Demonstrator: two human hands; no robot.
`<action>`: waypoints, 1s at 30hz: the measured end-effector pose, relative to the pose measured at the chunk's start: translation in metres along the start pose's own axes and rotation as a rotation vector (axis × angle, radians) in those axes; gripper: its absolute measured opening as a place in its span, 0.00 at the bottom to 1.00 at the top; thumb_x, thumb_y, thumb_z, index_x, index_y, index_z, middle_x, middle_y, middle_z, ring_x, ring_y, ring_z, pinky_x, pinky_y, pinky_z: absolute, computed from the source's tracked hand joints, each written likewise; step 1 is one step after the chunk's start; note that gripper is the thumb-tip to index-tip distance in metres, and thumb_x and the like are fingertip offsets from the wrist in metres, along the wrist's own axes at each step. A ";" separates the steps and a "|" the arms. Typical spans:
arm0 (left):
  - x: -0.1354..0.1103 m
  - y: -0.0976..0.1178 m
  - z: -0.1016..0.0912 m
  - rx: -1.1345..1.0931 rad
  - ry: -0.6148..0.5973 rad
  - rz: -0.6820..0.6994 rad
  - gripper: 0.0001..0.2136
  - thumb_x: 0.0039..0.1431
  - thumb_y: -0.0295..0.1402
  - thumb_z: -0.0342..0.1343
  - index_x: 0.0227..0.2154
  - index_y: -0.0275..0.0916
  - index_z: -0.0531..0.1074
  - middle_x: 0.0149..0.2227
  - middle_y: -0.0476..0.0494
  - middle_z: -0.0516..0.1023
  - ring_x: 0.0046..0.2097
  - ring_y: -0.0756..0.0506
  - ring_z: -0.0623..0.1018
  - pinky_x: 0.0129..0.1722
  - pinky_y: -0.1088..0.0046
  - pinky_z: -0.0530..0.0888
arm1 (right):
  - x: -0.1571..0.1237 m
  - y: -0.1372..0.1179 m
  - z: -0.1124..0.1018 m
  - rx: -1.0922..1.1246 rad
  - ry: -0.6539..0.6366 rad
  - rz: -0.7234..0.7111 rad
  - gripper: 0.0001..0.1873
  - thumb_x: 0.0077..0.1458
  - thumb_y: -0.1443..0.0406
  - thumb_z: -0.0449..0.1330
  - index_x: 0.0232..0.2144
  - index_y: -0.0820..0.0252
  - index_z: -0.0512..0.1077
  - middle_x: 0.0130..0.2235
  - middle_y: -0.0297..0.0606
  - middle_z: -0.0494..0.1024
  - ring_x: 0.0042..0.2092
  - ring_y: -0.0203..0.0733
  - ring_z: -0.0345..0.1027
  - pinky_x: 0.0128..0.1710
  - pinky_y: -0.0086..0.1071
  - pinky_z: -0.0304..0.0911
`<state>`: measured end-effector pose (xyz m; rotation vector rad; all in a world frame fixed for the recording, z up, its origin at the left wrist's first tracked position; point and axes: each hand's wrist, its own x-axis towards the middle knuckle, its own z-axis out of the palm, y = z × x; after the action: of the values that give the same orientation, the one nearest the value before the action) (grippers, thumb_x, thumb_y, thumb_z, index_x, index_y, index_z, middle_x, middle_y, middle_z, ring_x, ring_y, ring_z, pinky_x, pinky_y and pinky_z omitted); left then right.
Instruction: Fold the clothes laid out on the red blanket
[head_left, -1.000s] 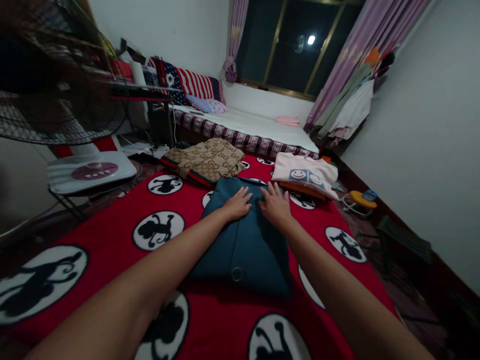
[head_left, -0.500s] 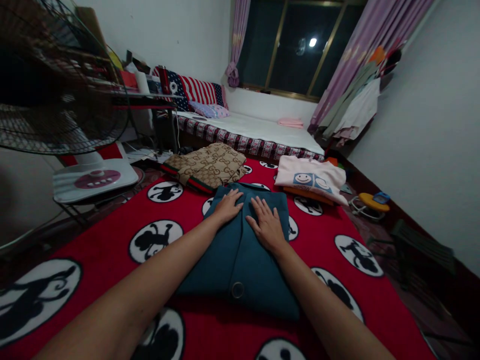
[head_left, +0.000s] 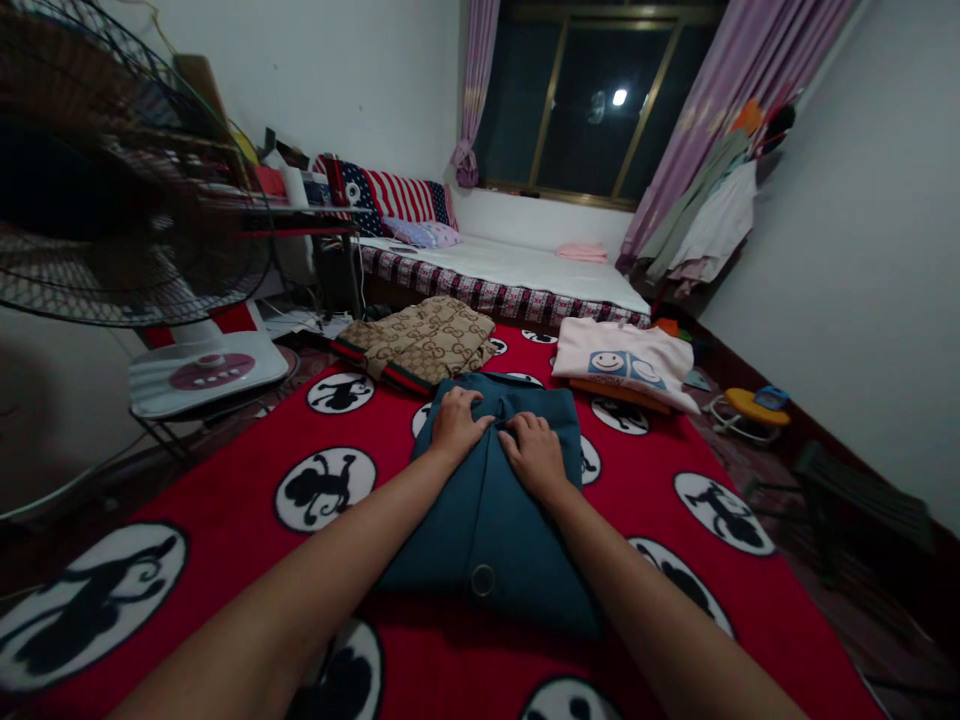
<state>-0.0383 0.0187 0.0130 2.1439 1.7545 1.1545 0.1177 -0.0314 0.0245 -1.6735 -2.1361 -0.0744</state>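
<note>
A folded teal garment (head_left: 491, 510) with a round button lies on a red blanket (head_left: 225, 500) printed with black-and-white circles. My left hand (head_left: 455, 424) and my right hand (head_left: 534, 452) rest side by side on its far half. Both have their fingers curled, pinching the teal cloth into a small ridge between them.
A folded tan patterned garment (head_left: 424, 342) lies beyond on the left. A pink shirt with smiley faces (head_left: 624, 361) sits on something orange to the right. A standing fan (head_left: 112, 190) looms at left. A bed (head_left: 510, 270), window and hanging clothes (head_left: 712, 220) stand behind.
My hands lay flat with spread fingers on the teal garment; they have drawn slightly back toward me and curled, gathering the cloth.
</note>
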 end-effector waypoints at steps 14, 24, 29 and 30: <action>0.003 0.011 -0.004 -0.023 -0.140 0.130 0.04 0.60 0.27 0.54 0.33 0.38 0.74 0.40 0.44 0.76 0.46 0.46 0.74 0.49 0.71 0.69 | -0.007 0.003 0.007 0.037 0.050 -0.086 0.24 0.64 0.57 0.47 0.56 0.64 0.64 0.59 0.45 0.67 0.61 0.47 0.56 0.59 0.41 0.51; 0.010 -0.005 -0.027 -0.039 -0.577 0.215 0.19 0.60 0.32 0.53 0.54 0.36 0.69 0.65 0.35 0.57 0.66 0.39 0.56 0.63 0.59 0.56 | -0.003 0.002 0.003 -0.084 -0.229 -0.039 0.29 0.66 0.55 0.39 0.65 0.59 0.51 0.68 0.39 0.50 0.68 0.44 0.38 0.65 0.47 0.39; -0.037 -0.017 -0.087 -0.098 -0.607 0.354 0.20 0.61 0.40 0.51 0.54 0.36 0.70 0.64 0.32 0.58 0.65 0.38 0.58 0.63 0.59 0.55 | -0.025 0.009 -0.019 0.189 -0.376 -0.037 0.31 0.64 0.54 0.46 0.65 0.58 0.53 0.68 0.41 0.47 0.69 0.47 0.34 0.65 0.51 0.36; -0.050 -0.019 -0.101 -0.120 -0.623 0.377 0.21 0.61 0.42 0.52 0.54 0.38 0.69 0.65 0.33 0.58 0.65 0.39 0.58 0.63 0.58 0.56 | -0.036 0.009 -0.028 0.292 -0.384 -0.048 0.30 0.63 0.53 0.47 0.64 0.58 0.55 0.68 0.42 0.49 0.69 0.47 0.36 0.65 0.50 0.38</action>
<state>-0.1176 -0.0551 0.0493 2.4548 1.0238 0.5218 0.1411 -0.0703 0.0346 -1.5575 -2.3183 0.5606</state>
